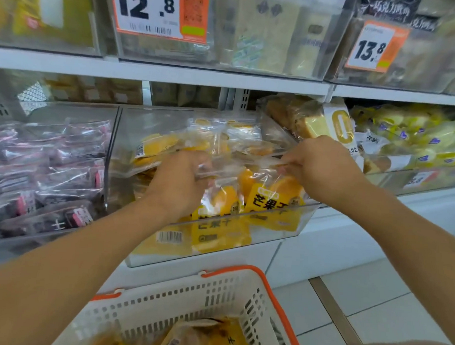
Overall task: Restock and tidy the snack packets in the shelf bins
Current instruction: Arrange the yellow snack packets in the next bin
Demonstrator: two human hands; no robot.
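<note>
A clear plastic shelf bin in the middle of the lower shelf holds several yellow mango snack packets. Both hands are inside it. My left hand pinches the clear top edge of a packet on the left. My right hand grips the same clear seam on the right, stretching it between the hands. More yellow packets lie deeper in the bin. Below, a white basket with an orange rim holds more yellow packets.
The bin to the left holds dark purple packets. To the right, a tilted bin has sliced bread packets, then yellow wrapped cakes. The upper shelf carries bins with price tags 12.8 and 13.8. White tiled floor lies at the right.
</note>
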